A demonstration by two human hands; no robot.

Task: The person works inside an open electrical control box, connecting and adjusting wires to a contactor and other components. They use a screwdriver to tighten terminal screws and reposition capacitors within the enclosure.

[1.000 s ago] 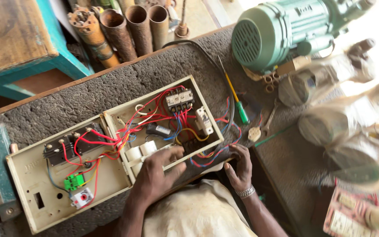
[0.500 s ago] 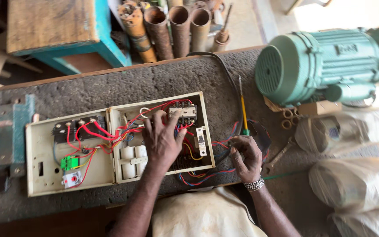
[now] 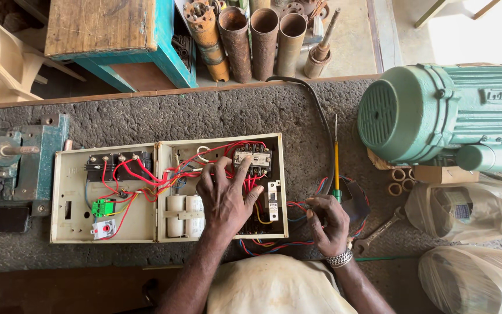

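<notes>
Resting on rough grey bench (image 3: pixel 204 119): open starter box (image 3: pixel 167 192), left hand (image 3: pixel 225 197) spread inside; right hand (image 3: pixel 326 224) pinching wires (image 3: pixel 297 206).

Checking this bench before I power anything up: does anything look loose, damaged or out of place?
Yes. Red and blue wires spill out past the open control box onto the bench, bunched by the right hand. The left hand rests inside among tangled red leads. The pipes behind look rusty.
</notes>
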